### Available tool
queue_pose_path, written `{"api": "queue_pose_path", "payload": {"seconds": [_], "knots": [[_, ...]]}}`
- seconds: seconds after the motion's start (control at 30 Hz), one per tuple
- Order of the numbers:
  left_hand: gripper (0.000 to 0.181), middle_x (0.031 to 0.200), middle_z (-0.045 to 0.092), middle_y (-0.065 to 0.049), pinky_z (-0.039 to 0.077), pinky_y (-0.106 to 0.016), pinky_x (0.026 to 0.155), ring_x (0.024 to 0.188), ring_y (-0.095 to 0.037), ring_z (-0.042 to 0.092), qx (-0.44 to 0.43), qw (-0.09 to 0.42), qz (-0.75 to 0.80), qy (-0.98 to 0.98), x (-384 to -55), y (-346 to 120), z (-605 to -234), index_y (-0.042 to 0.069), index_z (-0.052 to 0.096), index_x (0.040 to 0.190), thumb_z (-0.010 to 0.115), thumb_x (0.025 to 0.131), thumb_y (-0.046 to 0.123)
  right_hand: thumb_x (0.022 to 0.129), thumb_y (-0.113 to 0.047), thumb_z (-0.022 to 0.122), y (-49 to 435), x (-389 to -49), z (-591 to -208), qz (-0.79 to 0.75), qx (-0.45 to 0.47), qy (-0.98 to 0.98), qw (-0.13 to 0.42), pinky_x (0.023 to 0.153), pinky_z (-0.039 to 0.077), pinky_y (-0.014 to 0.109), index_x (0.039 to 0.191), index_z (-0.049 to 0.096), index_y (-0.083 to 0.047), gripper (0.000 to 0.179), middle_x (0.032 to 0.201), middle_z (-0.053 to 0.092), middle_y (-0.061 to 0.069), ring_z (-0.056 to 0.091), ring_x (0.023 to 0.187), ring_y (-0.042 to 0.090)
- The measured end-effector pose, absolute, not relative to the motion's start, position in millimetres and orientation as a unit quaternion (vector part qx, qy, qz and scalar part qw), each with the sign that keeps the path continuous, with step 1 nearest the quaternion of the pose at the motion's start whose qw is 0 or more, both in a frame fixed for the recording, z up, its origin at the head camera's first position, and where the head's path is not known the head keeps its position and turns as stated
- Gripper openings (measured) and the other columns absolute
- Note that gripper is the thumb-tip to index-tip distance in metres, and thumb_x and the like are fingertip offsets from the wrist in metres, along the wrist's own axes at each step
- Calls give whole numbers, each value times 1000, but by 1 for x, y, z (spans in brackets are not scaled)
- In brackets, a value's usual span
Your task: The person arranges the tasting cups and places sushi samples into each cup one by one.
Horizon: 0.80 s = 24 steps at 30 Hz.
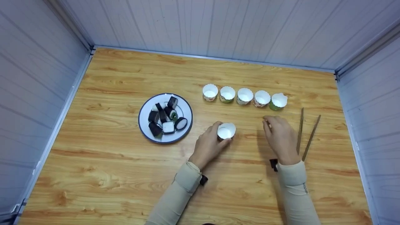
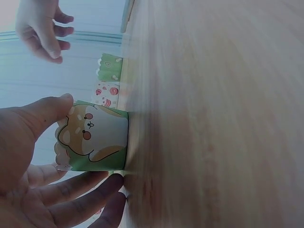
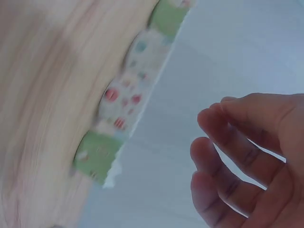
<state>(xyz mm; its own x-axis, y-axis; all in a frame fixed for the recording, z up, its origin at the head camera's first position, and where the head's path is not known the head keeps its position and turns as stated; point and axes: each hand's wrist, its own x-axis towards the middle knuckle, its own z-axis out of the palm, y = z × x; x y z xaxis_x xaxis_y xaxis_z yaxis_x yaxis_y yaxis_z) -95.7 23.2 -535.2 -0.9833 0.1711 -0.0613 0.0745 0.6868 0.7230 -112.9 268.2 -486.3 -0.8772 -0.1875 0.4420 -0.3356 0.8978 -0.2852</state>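
My left hand (image 1: 208,146) holds a paper baking cup (image 1: 226,131), its thumb on one side and fingers on the other. The cup stands upright on the wooden table. In the left wrist view, the same baking cup (image 2: 97,137) is green with a cartoon dog. My right hand (image 1: 279,137) hovers in front of the row's right end, between the held cup and two brown chopsticks (image 1: 300,129). Seen in the right wrist view, the right hand (image 3: 251,161) has loosely bent fingers, thumb and forefinger tips close together, and nothing visible between them.
Several patterned paper cups (image 1: 244,95) stand side by side in a row toward the back wall. A blue-rimmed white plate (image 1: 145,131) on the left carries several sushi-like pieces (image 1: 168,127). Pale panels (image 1: 200,28) border the wooden table (image 1: 109,175) at back and sides.
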Motion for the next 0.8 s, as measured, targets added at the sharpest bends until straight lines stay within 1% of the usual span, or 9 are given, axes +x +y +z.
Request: {"api": "queue_pose_path", "payload": {"seconds": [0.1,0.17,0.3,0.43,0.57,0.7,0.8], "knots": [[67,131,62,-10,54,-47,88,113,-28,63,68,59,387,918,-95,23,-535,17,48,143,75,89,44,91,-6,72,256,-105,-491,196,205,-936,206,60,57,38,101,74,-1,11,86,71,12,64,71,25],[67,132,61,-11,54,-47,89,114,-28,62,70,59,384,919,-95,23,-535,16,48,143,75,89,43,89,-4,74,248,-102,-495,216,257,-921,196,62,57,35,99,75,-2,11,85,70,9,64,71,23],[67,133,61,-11,53,-47,91,115,-28,62,73,59,380,920,-96,23,-535,14,47,143,76,89,42,84,-3,80,234,-100,-507,234,326,-901,164,58,55,31,99,77,-7,16,82,68,3,61,69,18],[66,132,61,-11,54,-47,91,115,-28,62,74,58,377,921,-97,23,-535,14,48,143,75,90,41,87,-5,78,222,-100,-517,211,346,-906,124,58,53,31,102,77,-9,16,82,67,1,59,68,17],[66,131,61,-12,54,-48,90,114,-29,62,73,61,375,922,-96,23,-536,14,47,144,75,90,41,90,-5,74,214,-101,-523,195,350,-912,90,63,55,33,104,76,-9,14,85,67,3,61,73,19],[68,132,60,-14,53,-49,91,114,-31,62,75,61,373,923,-97,23,-536,13,46,145,75,90,41,91,-6,73,211,-101,-526,183,348,-917,69,69,56,35,103,76,-9,12,91,68,5,64,80,21],[69,133,60,-14,53,-49,91,114,-32,62,78,57,373,923,-97,22,-535,11,46,145,75,90,42,91,-6,74,211,-102,-527,175,348,-919,62,70,56,35,101,75,-9,11,92,69,5,63,81,22]]}}
